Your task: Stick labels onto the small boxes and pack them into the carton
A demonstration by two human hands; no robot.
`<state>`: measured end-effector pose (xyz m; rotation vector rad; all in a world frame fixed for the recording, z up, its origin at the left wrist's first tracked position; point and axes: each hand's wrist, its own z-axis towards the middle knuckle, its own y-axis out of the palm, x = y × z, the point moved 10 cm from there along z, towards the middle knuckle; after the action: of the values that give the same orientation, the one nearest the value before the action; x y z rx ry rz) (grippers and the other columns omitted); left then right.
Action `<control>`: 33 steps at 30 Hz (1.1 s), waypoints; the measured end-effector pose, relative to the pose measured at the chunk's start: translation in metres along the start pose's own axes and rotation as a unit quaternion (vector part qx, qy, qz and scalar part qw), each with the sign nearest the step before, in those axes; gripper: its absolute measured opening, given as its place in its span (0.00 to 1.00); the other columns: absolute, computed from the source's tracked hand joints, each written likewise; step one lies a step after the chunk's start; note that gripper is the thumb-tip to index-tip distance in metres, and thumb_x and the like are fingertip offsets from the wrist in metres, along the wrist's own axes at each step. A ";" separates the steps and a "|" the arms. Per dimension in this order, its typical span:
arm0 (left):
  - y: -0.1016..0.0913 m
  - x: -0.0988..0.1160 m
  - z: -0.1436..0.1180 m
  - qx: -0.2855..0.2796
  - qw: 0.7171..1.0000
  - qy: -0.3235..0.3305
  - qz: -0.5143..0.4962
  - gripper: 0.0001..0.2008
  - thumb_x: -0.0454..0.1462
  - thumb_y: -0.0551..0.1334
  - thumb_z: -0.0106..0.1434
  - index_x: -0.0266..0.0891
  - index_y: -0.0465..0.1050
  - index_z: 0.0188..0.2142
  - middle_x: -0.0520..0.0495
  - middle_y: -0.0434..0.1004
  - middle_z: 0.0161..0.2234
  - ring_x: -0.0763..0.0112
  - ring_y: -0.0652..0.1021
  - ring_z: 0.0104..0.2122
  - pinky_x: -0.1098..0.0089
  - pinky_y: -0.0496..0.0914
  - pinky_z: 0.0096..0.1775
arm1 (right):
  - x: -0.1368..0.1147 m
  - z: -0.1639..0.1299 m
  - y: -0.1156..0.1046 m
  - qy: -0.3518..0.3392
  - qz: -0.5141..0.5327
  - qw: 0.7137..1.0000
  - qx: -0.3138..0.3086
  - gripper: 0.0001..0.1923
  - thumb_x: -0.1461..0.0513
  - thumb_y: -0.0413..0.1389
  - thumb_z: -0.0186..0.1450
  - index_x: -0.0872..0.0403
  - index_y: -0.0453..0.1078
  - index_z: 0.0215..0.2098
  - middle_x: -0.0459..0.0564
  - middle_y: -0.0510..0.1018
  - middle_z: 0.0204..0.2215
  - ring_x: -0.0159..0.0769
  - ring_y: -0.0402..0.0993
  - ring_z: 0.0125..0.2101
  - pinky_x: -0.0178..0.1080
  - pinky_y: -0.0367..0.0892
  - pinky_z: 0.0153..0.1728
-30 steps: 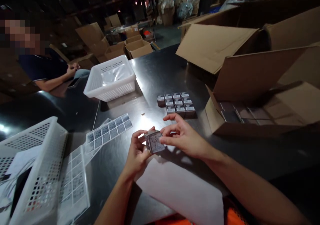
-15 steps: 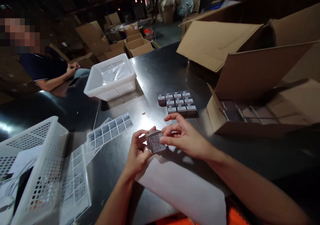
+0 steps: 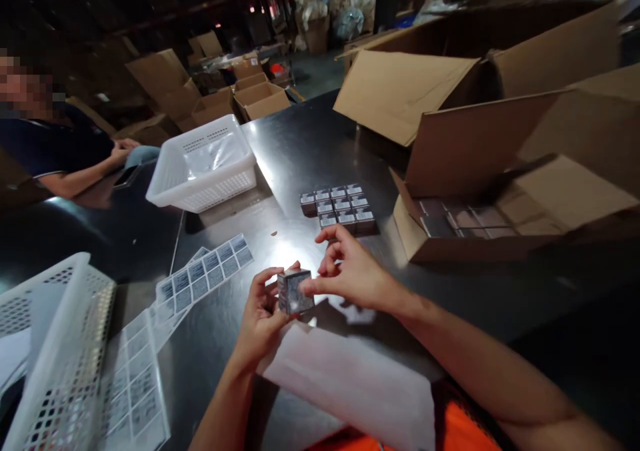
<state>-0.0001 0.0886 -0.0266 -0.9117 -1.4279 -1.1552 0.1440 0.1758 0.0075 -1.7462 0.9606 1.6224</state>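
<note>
A small grey box (image 3: 293,291) with a printed label on its face is held above the dark table (image 3: 310,144). My left hand (image 3: 260,314) grips it from the left and below. My right hand (image 3: 353,271) pinches its right side with thumb and forefinger, the other fingers spread. Beyond my hands a block of several small labelled boxes (image 3: 337,209) stands on the table. Sheets of printed labels (image 3: 205,276) lie to the left. A white sheet (image 3: 350,381) lies under my forearms.
An open cardboard carton (image 3: 480,191) with more small boxes stands at the right, larger cartons (image 3: 415,87) behind it. Two white plastic baskets sit at the far left (image 3: 203,164) and near left (image 3: 55,351). Another person (image 3: 60,151) sits at the far left.
The view has shifted a little to the right and down. Both hands keep hold of the small box, which has turned slightly between the fingers.
</note>
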 end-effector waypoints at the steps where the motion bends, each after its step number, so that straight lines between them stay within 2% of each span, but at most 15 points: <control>1: -0.003 0.000 -0.002 0.006 1.000 -0.003 0.016 0.30 0.40 0.76 0.48 0.47 0.70 0.50 0.40 0.79 0.54 0.54 0.82 0.48 0.66 0.80 0.38 | 0.005 0.001 0.006 0.032 0.043 0.998 -0.035 0.41 0.62 0.76 0.41 0.48 0.63 0.49 0.37 0.73 0.28 0.33 0.75 0.31 0.36 0.71 0.35; 5: -0.025 0.017 -0.008 0.063 0.977 0.067 0.193 0.31 0.43 0.72 0.55 0.48 0.72 0.58 0.44 0.73 0.60 0.53 0.76 0.57 0.64 0.77 0.48 | 0.013 -0.003 0.036 0.133 0.198 0.961 -0.141 0.44 0.60 0.77 0.37 0.49 0.66 0.50 0.39 0.75 0.34 0.31 0.77 0.28 0.39 0.74 0.36; 7: -0.026 0.029 -0.010 0.068 0.939 0.134 0.310 0.27 0.43 0.67 0.61 0.49 0.71 0.59 0.48 0.73 0.61 0.56 0.75 0.58 0.65 0.75 0.52 | 0.017 -0.003 0.041 0.146 0.217 0.955 -0.137 0.39 0.60 0.76 0.38 0.49 0.69 0.47 0.37 0.75 0.29 0.31 0.77 0.24 0.38 0.74 0.34; 9: -0.014 0.034 -0.015 0.032 0.898 0.195 0.393 0.26 0.42 0.64 0.64 0.52 0.68 0.62 0.50 0.72 0.61 0.60 0.78 0.55 0.68 0.76 0.48 | 0.023 -0.005 0.041 0.149 0.226 0.955 -0.120 0.33 0.60 0.75 0.39 0.48 0.72 0.42 0.36 0.75 0.25 0.30 0.75 0.23 0.37 0.73 0.33; 12: 0.008 0.035 -0.028 -0.012 0.846 0.278 0.454 0.26 0.37 0.61 0.66 0.54 0.66 0.63 0.49 0.67 0.65 0.64 0.81 0.49 0.74 0.76 0.37 | 0.027 -0.019 0.030 0.133 0.213 0.964 -0.090 0.25 0.60 0.73 0.40 0.48 0.76 0.37 0.36 0.75 0.25 0.28 0.73 0.23 0.37 0.73 0.33; 15: 0.026 0.037 -0.047 -0.019 0.820 0.360 0.444 0.30 0.32 0.65 0.63 0.58 0.67 0.62 0.48 0.73 0.61 0.68 0.84 0.38 0.77 0.73 0.28 | -0.006 -0.044 -0.012 0.015 0.128 0.991 -0.035 0.23 0.57 0.72 0.45 0.47 0.78 0.40 0.41 0.76 0.33 0.31 0.74 0.31 0.37 0.73 0.35; 17: 0.027 0.038 -0.052 0.010 0.835 0.360 0.416 0.31 0.32 0.68 0.59 0.59 0.69 0.60 0.50 0.78 0.55 0.70 0.83 0.31 0.76 0.71 0.25 | -0.050 -0.067 -0.066 -0.113 0.003 0.990 0.080 0.23 0.55 0.70 0.52 0.47 0.77 0.46 0.47 0.76 0.40 0.35 0.74 0.38 0.38 0.73 0.36; 18: 0.023 0.039 -0.051 0.036 0.850 0.342 0.399 0.31 0.33 0.69 0.58 0.59 0.69 0.59 0.50 0.80 0.54 0.70 0.82 0.27 0.75 0.70 0.23 | -0.072 -0.081 -0.098 -0.162 -0.058 0.973 0.156 0.25 0.55 0.69 0.54 0.47 0.76 0.50 0.49 0.74 0.43 0.37 0.74 0.40 0.38 0.74 0.36; 21: 0.008 0.045 -0.046 0.113 0.883 0.284 0.358 0.31 0.37 0.69 0.57 0.56 0.68 0.60 0.50 0.81 0.52 0.75 0.73 0.17 0.73 0.66 0.20 | -0.122 -0.112 -0.177 -0.236 -0.266 0.866 0.352 0.25 0.61 0.64 0.58 0.46 0.74 0.54 0.51 0.73 0.45 0.41 0.72 0.46 0.44 0.74 0.48; 22: 0.004 0.049 -0.044 0.130 0.884 0.277 0.353 0.33 0.38 0.69 0.58 0.56 0.66 0.62 0.49 0.80 0.53 0.76 0.69 0.15 0.73 0.64 0.20 | -0.128 -0.110 -0.195 -0.229 -0.323 0.840 0.372 0.24 0.63 0.63 0.59 0.48 0.74 0.55 0.53 0.73 0.46 0.42 0.73 0.46 0.45 0.73 0.50; 24: -0.004 0.056 -0.037 0.158 0.879 0.264 0.364 0.36 0.39 0.68 0.60 0.55 0.60 0.66 0.46 0.78 0.55 0.78 0.66 0.15 0.73 0.64 0.22 | -0.122 -0.086 -0.217 -0.178 -0.414 0.828 0.333 0.24 0.65 0.61 0.57 0.52 0.75 0.53 0.54 0.75 0.46 0.42 0.74 0.44 0.45 0.72 0.51; 27: -0.025 0.057 -0.022 0.219 0.869 0.203 0.395 0.35 0.41 0.64 0.64 0.50 0.56 0.68 0.40 0.76 0.57 0.77 0.73 0.20 0.72 0.68 0.28 | -0.082 -0.043 -0.222 -0.053 -0.477 0.861 0.171 0.22 0.66 0.59 0.58 0.52 0.77 0.51 0.52 0.80 0.43 0.41 0.77 0.40 0.41 0.73 0.46; 29: -0.043 0.050 -0.014 0.257 0.876 0.155 0.377 0.32 0.42 0.62 0.66 0.46 0.56 0.68 0.38 0.76 0.57 0.76 0.77 0.24 0.72 0.70 0.32 | -0.066 -0.033 -0.215 0.003 -0.489 0.866 0.108 0.21 0.63 0.55 0.62 0.52 0.76 0.53 0.51 0.82 0.43 0.43 0.79 0.40 0.41 0.73 0.45; 31: -0.056 0.045 -0.008 0.274 0.890 0.147 0.333 0.30 0.43 0.61 0.67 0.44 0.57 0.67 0.37 0.76 0.57 0.72 0.80 0.32 0.72 0.71 0.35 | -0.074 -0.034 -0.200 -0.016 -0.506 0.853 0.129 0.21 0.58 0.52 0.67 0.53 0.73 0.56 0.55 0.81 0.46 0.48 0.78 0.44 0.47 0.72 0.49; 33: -0.064 0.042 -0.004 0.287 0.898 0.156 0.294 0.29 0.43 0.60 0.68 0.43 0.58 0.66 0.36 0.76 0.56 0.68 0.80 0.43 0.72 0.71 0.38 | -0.098 -0.042 -0.165 -0.121 -0.519 0.827 0.178 0.24 0.54 0.53 0.68 0.54 0.70 0.59 0.59 0.78 0.51 0.52 0.75 0.51 0.52 0.67 0.55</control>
<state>-0.0671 0.0668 0.0032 -0.6254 -1.0266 -0.3591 0.3014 0.2506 0.0982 -1.3365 0.0704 0.8213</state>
